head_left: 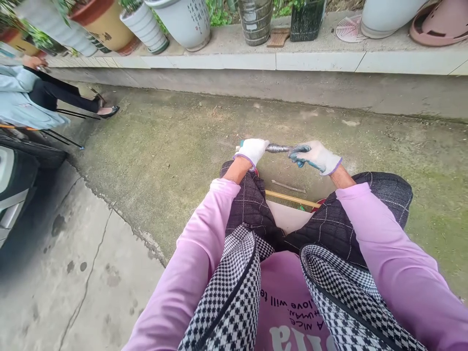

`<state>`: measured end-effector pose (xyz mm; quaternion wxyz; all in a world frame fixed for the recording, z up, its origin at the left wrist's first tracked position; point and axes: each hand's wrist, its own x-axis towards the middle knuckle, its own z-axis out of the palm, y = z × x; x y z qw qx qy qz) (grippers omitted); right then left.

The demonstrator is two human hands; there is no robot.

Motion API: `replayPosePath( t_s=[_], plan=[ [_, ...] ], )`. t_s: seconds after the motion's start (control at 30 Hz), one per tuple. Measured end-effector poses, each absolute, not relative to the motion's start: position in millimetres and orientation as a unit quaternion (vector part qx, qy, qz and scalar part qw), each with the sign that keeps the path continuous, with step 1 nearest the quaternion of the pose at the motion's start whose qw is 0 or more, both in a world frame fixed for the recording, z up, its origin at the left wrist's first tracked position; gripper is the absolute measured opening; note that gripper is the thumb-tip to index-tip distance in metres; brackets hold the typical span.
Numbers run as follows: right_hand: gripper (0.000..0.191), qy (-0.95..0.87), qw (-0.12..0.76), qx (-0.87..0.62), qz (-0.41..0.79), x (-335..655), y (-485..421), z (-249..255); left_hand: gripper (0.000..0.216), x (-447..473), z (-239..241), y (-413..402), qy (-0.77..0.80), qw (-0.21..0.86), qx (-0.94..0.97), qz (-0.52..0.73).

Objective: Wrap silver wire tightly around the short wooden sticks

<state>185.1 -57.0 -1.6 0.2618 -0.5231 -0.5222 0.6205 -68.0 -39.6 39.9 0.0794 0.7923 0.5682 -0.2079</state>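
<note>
In front of my knees I hold a short rod (278,147) level; its middle is covered in something silvery, like wound wire or a coil. My left hand (253,149), in a white glove with a purple cuff, is wrapped round one end, and a pale tip sticks out past it. My right hand (315,155), in a matching glove with blue-green fingers, is closed at the other end; its fingers hide that end. Below the hands, a yellow stick (292,198) lies across between my legs. A thin grey-brown twig (288,186) lies on the ground.
A low ledge (234,61) with potted plants runs along the far side, including a white pot (186,24) and a pink pot (444,22). At left another person (54,92) sits on a chair beside a vehicle wheel (22,180). Mossy concrete (153,146) surrounds me.
</note>
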Motion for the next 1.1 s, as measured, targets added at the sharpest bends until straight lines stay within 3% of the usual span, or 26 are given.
replayPosePath(
  t_s=[0.23,0.53,0.83,0.97,1.1],
  plan=[
    [0.020,-0.484,0.313,-0.577,0.578,205,-44,-10,0.048,-61,45,-52,0.481,0.065,0.847,-0.218],
    [0.037,-0.443,0.316,-0.542,0.640,185,-45,-23,0.050,-63,53,-48,0.548,0.080,0.820,-0.146],
    [0.022,-0.502,0.266,-0.503,0.651,162,-62,-18,0.052,-75,47,-31,0.597,0.053,0.779,-0.184],
    [0.028,-0.538,0.257,-0.493,0.633,173,-57,-20,0.044,-77,42,-34,0.543,0.077,0.802,-0.236],
    [0.021,-0.576,0.249,-0.519,0.580,193,-48,-27,0.040,-69,39,-48,0.484,0.086,0.834,-0.248]
  ],
)
